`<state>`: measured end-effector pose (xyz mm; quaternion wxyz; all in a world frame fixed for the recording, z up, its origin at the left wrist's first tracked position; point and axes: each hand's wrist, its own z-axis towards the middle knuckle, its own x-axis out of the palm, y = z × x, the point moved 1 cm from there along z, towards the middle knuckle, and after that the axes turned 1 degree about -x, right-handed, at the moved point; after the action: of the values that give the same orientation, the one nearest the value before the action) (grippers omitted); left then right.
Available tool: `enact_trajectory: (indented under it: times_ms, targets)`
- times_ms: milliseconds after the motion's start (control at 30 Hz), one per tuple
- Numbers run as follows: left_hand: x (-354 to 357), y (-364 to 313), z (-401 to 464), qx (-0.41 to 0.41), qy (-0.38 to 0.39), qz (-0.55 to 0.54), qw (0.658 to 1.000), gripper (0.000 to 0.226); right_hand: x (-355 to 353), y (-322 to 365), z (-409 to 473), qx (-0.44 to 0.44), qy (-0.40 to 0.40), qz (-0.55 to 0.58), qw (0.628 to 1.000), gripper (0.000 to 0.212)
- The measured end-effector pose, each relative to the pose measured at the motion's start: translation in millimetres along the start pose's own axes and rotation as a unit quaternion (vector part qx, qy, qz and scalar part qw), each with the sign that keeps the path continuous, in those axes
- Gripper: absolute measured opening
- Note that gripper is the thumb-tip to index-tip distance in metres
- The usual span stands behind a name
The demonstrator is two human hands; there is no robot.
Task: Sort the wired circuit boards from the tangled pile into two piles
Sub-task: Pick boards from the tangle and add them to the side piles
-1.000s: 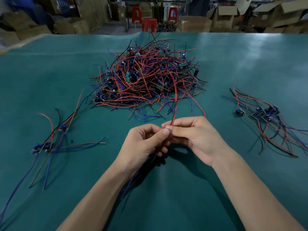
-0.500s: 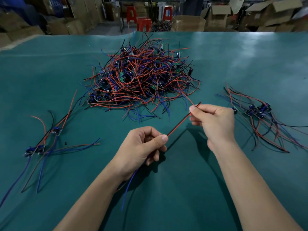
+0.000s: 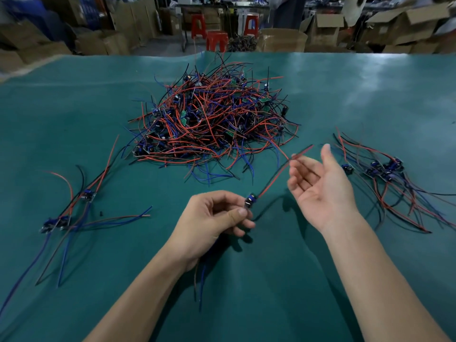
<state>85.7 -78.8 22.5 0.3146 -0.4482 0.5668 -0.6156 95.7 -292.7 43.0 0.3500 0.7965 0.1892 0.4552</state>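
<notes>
Head view: left hand (image 3: 212, 218) pinches a small blue wired circuit board (image 3: 250, 199) at centre, its red-black lead running toward 2 o'clock across the spread-open right hand (image 3: 318, 188); tangled red-blue wire pile (image 3: 214, 122) at 12 o'clock

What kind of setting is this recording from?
Probably an electronics workshop or small factory: a green-covered worktable heaped with wired circuit boards, open cardboard boxes and red stools behind.

Right hand (image 3: 318, 186) has let go of the red-black wire (image 3: 278, 175), now open palm-up; left hand (image 3: 212, 218) now shows the circuit board (image 3: 249, 199) at its fingertips.
</notes>
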Motion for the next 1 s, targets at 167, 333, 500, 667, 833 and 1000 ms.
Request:
enact_trajectory:
  times_ms: [167,333,500,667,833,1000]
  targets:
    - [-4.0,-1.6,4.1,0.019,-0.084,-0.029,0.996,0.009,20.0,-36.0,-21.8,-0.008,0.132,-0.249,0.959,0.035]
    - [-4.7,0.0,2.3,0.042,-0.063,0.053,0.996,0.012,27.0,-47.0,-37.3,-0.123,0.248,-0.389,0.879,0.011]
    - [-4.8,0.9,2.6,0.02,-0.071,0.076,0.994,0.007,24.4,-34.6,-39.6,-0.214,0.224,-0.466,0.829,0.02]
    - [-4.2,-6.3,-1.0,-0.023,0.025,0.064,0.997,0.017,24.8,-26.0,-37.8,-0.19,0.247,-0.436,0.844,0.022]
    - [-4.1,-9.6,-4.0,-0.054,0.092,0.057,0.993,0.015,22.7,-16.1,-29.8,-0.043,0.191,-0.281,0.939,0.032]
    - [-3.2,-11.5,-6.1,-0.083,0.151,0.049,0.984,0.015,14.1,-4.4,-19.9,0.013,0.081,-0.196,0.977,0.03]
